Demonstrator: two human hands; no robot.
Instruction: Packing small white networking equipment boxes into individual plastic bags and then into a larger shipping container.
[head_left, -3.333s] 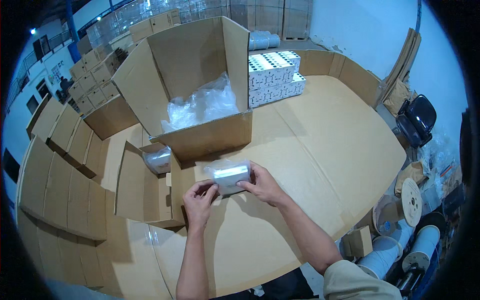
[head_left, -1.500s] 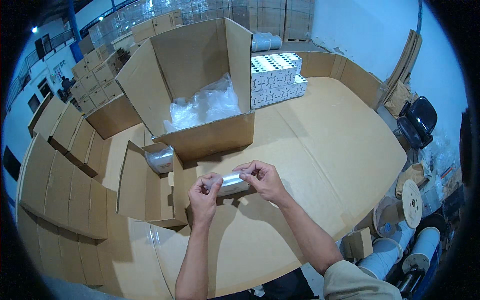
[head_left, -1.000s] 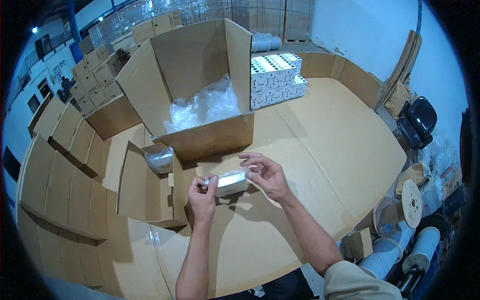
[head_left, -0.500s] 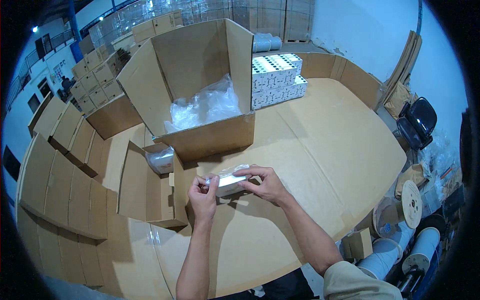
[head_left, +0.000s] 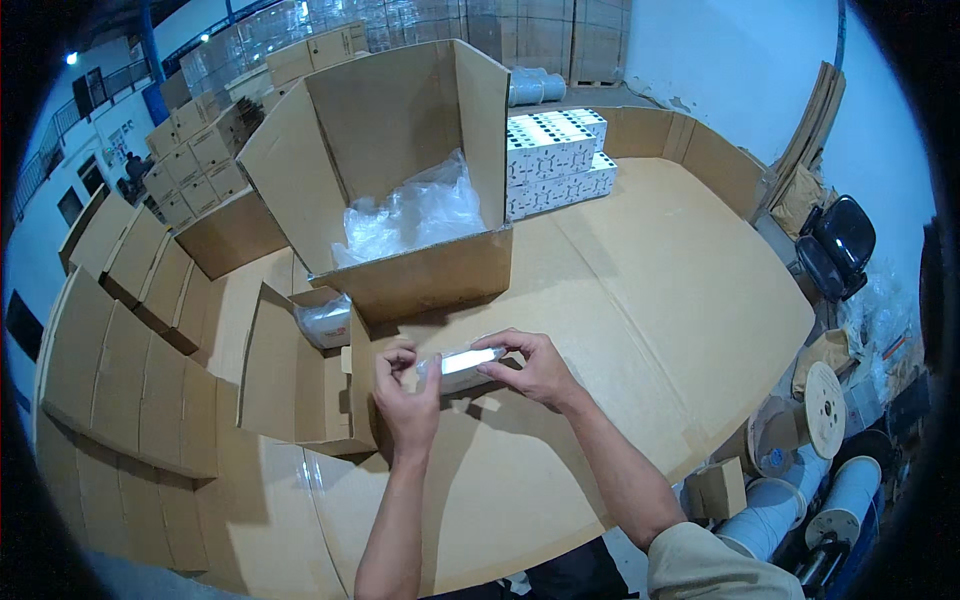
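Between my hands is a small white box (head_left: 463,374) in a clear plastic bag, just above the cardboard-covered table. My right hand (head_left: 545,372) pinches its right end between thumb and fingers. At the left end, my left hand (head_left: 406,405) presses its thumb against the wrapped box, the fingers curled behind and partly hidden. To the left stands an open small carton (head_left: 268,370), with another plastic-wrapped white box (head_left: 325,322) inside its far end. Behind it, a large open carton (head_left: 425,275) contains loose clear plastic bags (head_left: 415,212).
White patterned boxes (head_left: 560,165) are stacked right of the large carton. Several brown cartons (head_left: 130,370) line the left side. A cardboard rim (head_left: 715,155) borders the far right of the table (head_left: 650,290). Cable spools (head_left: 800,490) and a black chair (head_left: 838,245) stand beyond the right edge.
My left fingers have lifted and spread slightly away from the bag's left end, while the thumb stays against the box. My right hand keeps its pinch almost unmoved.
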